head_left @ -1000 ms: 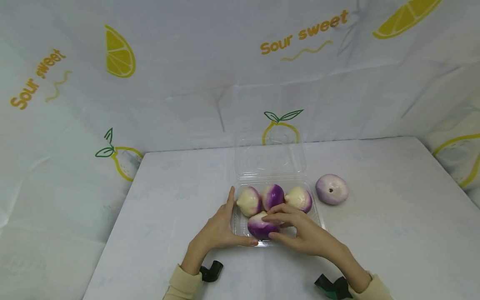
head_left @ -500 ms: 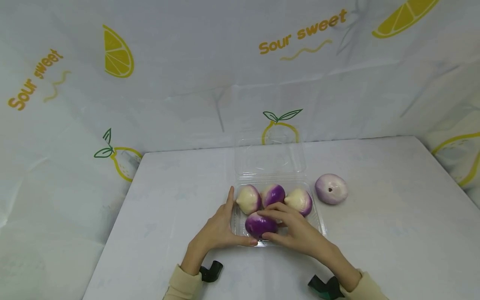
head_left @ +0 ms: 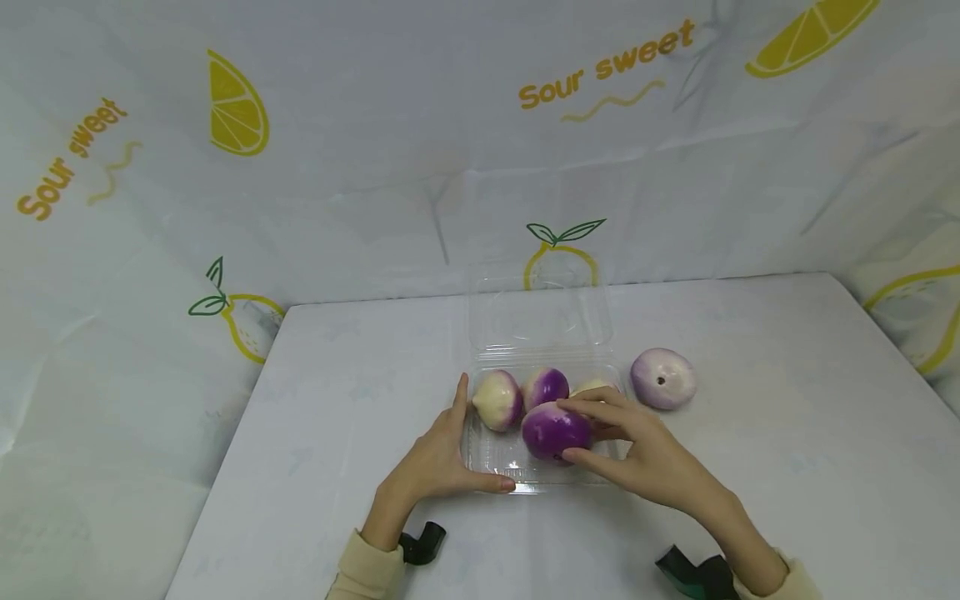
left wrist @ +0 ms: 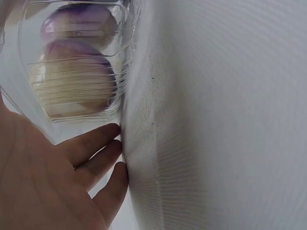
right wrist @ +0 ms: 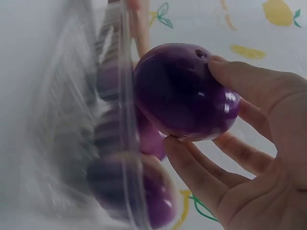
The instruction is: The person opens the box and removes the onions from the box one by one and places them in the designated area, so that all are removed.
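Note:
My right hand pinches a purple-and-white turnip between thumb and fingertips, over the front part of a clear plastic clamshell box. In the right wrist view this turnip is raised beside the box's rim, its small dark stem hole near the thumb. Along the box's left side and front edge lies my left hand, thumb and fingers spread straight around the near left corner. Inside the box's back row sit a left turnip and a middle turnip; a third, at right, is mostly hidden behind my right fingers.
The box's clear lid is flipped back toward the wall. A paler loose turnip rests on the white tabletop, just right of the box. Behind stands a white cloth printed with lemons.
My right hand first shifted the front turnip slightly left in the box, then lifted it up and to the right. The left hand has stayed at the box's corner.

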A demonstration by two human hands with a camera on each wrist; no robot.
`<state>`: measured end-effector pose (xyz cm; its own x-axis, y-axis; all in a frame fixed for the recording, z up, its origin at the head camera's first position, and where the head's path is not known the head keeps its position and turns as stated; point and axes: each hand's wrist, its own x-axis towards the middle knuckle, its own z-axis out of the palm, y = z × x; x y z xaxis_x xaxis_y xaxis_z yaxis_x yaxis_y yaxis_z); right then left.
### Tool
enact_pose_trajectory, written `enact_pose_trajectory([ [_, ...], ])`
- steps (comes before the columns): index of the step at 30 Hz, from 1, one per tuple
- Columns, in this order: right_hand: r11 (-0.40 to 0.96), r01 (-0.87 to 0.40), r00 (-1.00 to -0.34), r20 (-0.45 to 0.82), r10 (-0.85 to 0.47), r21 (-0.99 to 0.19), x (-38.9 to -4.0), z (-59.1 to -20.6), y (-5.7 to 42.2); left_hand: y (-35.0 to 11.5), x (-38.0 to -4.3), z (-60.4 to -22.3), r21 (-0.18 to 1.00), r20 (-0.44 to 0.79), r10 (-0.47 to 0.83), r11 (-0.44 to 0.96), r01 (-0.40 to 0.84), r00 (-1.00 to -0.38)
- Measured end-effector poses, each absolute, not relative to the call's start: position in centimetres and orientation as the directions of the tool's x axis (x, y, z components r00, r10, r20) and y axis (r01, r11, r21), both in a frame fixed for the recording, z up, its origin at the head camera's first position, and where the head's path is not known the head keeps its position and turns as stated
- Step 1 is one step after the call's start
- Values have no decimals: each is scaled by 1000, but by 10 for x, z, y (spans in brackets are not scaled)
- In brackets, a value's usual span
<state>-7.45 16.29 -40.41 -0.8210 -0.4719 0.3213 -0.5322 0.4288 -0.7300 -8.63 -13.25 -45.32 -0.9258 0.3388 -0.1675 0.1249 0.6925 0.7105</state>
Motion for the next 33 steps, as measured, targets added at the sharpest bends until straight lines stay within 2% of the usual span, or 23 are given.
enact_pose_trajectory([
  [14, 496, -545, -837, 408, -364, -676, -80, -386, 216, -132, -86, -453, 713, -170, 344, 690, 126, -923],
  [25, 539, -522, -853, 420, -310, -661, -87, -385, 251, -132, -86, -453, 714, -175, 343, 690, 121, -923],
  [33, 576, -466, -885, 374, -279, -672, -93, -388, 282, -133, -86, -454, 712, -169, 342, 691, 126, -924],
])
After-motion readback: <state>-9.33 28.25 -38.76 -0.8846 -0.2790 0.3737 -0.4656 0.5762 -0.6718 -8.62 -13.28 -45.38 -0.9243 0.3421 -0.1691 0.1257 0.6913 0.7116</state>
